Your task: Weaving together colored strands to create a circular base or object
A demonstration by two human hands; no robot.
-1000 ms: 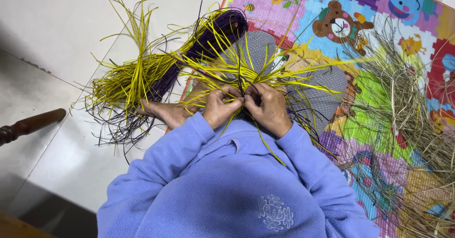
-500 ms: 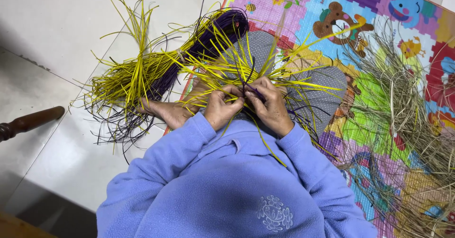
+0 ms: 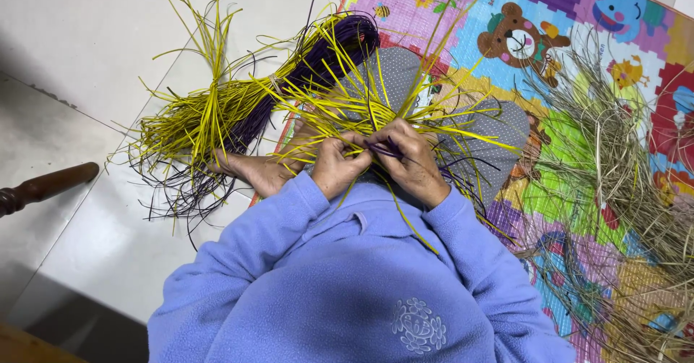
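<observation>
I see my left hand [image 3: 338,169] and right hand [image 3: 413,159] close together in front of my chest, both closed on the crossing of thin yellow flat weaving strips [image 3: 361,106] that fan out over my lap. My right hand's fingers also pinch a few dark purple strands [image 3: 382,150] at that same crossing. The strips lie across my grey dotted trouser legs [image 3: 499,128]. To my left, on the white tiled floor [image 3: 79,52], rests a tied bundle of yellow strips [image 3: 195,113] overlapping a long hank of dark purple strips [image 3: 318,56]; my bare foot [image 3: 253,171] touches its loose ends. A colourful cartoon foam play mat [image 3: 578,16] lies under me, with a heap of dry pale straw-like fibres [image 3: 622,146] on my right. A dark wooden handle [image 3: 47,187] lies at the far left.
</observation>
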